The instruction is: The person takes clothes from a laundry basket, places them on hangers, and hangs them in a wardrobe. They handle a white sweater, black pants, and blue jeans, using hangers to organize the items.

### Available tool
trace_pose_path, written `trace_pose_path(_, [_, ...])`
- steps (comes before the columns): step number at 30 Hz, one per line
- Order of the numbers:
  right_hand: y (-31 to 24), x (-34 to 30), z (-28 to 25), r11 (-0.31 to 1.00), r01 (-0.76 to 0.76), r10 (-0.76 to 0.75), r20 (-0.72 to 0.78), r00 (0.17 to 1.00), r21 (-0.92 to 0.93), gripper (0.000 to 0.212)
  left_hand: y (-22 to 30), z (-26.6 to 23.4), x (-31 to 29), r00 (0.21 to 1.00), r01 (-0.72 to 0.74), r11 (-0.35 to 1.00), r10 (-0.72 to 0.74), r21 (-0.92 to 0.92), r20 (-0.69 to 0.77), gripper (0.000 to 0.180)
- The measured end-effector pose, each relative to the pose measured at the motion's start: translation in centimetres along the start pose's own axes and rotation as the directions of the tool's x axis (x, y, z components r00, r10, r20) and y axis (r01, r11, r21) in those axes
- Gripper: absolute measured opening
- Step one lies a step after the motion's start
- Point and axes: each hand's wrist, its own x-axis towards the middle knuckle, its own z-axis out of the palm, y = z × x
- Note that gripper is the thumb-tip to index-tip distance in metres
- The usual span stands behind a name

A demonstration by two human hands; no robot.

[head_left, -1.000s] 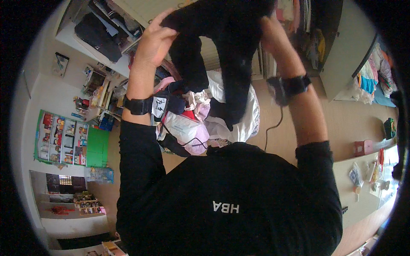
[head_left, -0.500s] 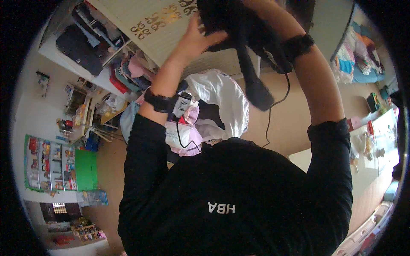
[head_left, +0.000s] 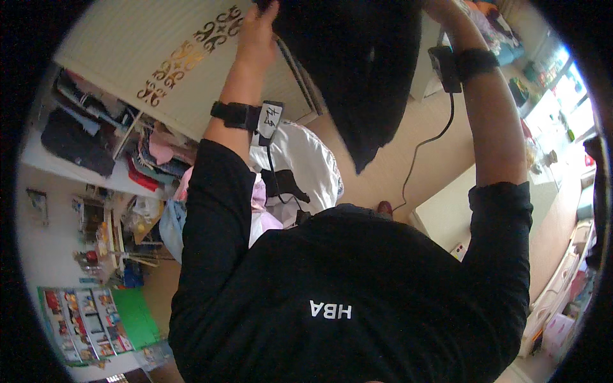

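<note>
A black garment [head_left: 364,70] hangs stretched between my raised hands at the top of the view. Its lower end tapers to a point above the floor; I cannot tell which kind of clothing it is. My left hand [head_left: 260,32] pinches its upper left edge, fingers closed. My right hand [head_left: 440,9] is partly cut off by the top edge, closed at the garment's upper right side. Below the left forearm stands a white-lined laundry bag [head_left: 319,159] with a black cloth [head_left: 286,185] and pink and white pieces in it.
A cream cabinet door with cut-out scrolls [head_left: 128,54] fills the upper left, next to shelves of folded clothes [head_left: 156,153]. Cables [head_left: 418,150] run down from both wrist-strapped devices. A pale table [head_left: 447,201] stands at the right, and a red-brown shoe tip [head_left: 385,208] shows on the floor.
The bunched black garment has been spread out and now hangs full length. My hands have moved farther apart and up, and the whole view has shifted.
</note>
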Motion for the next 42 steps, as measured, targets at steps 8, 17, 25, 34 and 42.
trace_pose_path(8, [7.7, 5.5, -11.0, 0.93, 0.16, -0.091, 0.215, 0.972, -0.331, 0.036, 7.6, 5.1, 8.0, 0.995, 0.033, 0.998, -0.027, 0.058, -0.098, 0.033])
trace_pose_path(17, [14.5, 17.4, -17.5, 0.324, 0.706, 0.002, 0.747, 0.665, -0.629, 0.037, 10.0, 9.3, 11.1, 0.996, 0.09, 0.996, -0.09, -0.023, -0.02, 0.031])
trace_pose_path(25, [14.8, 19.3, -15.7, 0.955, 0.011, 0.102, 0.361, 0.927, -0.297, 0.017, 7.9, 13.1, 13.2, 0.992, 0.115, 0.992, -0.112, 0.055, -0.054, 0.032])
trace_pose_path(34, [18.8, 22.0, -16.7, 0.063, 0.673, -0.428, 0.589, 0.685, -0.737, 0.026, 4.3, 18.0, 13.1, 0.957, 0.289, 0.957, -0.288, -0.034, 0.04, 0.028])
trace_pose_path(42, [20.4, 16.0, -16.6, 0.994, -0.077, 0.094, 0.27, 0.958, -0.075, 0.029, 1.1, 24.7, 11.1, 0.826, 0.54, 0.601, -0.511, -0.59, 0.236, 0.022])
